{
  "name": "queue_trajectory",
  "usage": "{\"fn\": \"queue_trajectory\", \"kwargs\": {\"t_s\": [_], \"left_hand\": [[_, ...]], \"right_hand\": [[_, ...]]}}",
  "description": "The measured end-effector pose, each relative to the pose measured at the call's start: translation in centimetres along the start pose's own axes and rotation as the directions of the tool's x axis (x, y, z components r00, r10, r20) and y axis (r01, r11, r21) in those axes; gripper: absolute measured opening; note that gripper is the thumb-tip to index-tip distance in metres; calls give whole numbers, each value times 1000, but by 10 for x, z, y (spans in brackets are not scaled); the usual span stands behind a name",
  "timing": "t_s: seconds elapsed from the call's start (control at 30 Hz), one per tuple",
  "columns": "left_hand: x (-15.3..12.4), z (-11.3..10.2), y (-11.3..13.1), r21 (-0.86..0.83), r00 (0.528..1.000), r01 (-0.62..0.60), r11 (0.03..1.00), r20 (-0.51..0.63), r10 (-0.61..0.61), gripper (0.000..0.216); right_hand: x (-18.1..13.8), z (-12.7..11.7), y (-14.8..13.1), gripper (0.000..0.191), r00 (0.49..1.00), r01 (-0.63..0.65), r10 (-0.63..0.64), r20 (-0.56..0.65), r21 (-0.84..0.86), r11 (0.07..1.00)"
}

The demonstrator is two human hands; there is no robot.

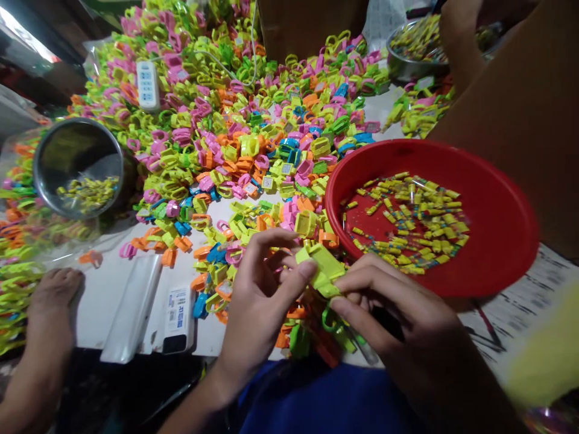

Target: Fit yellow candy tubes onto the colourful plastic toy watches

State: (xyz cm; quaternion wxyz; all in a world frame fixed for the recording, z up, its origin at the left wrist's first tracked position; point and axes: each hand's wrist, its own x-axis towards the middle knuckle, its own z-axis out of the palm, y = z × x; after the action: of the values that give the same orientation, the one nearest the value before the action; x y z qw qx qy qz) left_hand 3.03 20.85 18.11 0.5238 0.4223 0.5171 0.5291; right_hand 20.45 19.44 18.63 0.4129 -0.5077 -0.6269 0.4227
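Note:
My left hand (260,301) and my right hand (398,319) meet over my lap, both pinching one yellow-green plastic ring piece (322,265) between fingertips. Under the hands lie more orange and green ring pieces (312,340). Just right of the hands stands a red plastic bowl (497,253) holding several small yellow wrapped sticks (411,217). A large heap of pink, yellow, orange, green and blue plastic rings (235,132) covers the surface ahead.
A steel bowl (76,166) with yellow sticks sits at the left. A white power strip (148,84) lies on the heap. A lighter (178,319) and a white case (131,310) lie near a bare foot (54,295). Another person's arm (456,42) reaches over a second steel bowl (407,60).

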Motion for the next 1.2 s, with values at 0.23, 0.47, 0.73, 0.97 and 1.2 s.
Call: {"fn": "queue_trajectory", "kwargs": {"t_s": [0.23, 0.47, 0.73, 0.97, 1.2], "left_hand": [[-21, 5, -9, 231, 969, -244, 942, 101, 226, 5], [-20, -2, -11, 177, 970, -232, 956, 120, 213, 12], [-20, -3, -8, 165, 973, -204, 965, 144, 181, 23], [-21, -1, -3, 280, 963, -264, 923, 123, 238, 17], [-19, 0, -3, 354, 949, -312, 882, 158, 272, 10]], "right_hand": [[3, 3, -6, 19, 977, -199, 212, -23, 255, 946], [6, 2, -9, 26, 976, -211, 218, 16, 323, 923], [3, 8, -10, 16, 965, -242, 259, 32, 480, 843], [3, 8, 0, 15, 982, -176, 191, 13, 451, 875], [-1, 8, 1, 23, 980, -178, 197, -21, 336, 925]]}}
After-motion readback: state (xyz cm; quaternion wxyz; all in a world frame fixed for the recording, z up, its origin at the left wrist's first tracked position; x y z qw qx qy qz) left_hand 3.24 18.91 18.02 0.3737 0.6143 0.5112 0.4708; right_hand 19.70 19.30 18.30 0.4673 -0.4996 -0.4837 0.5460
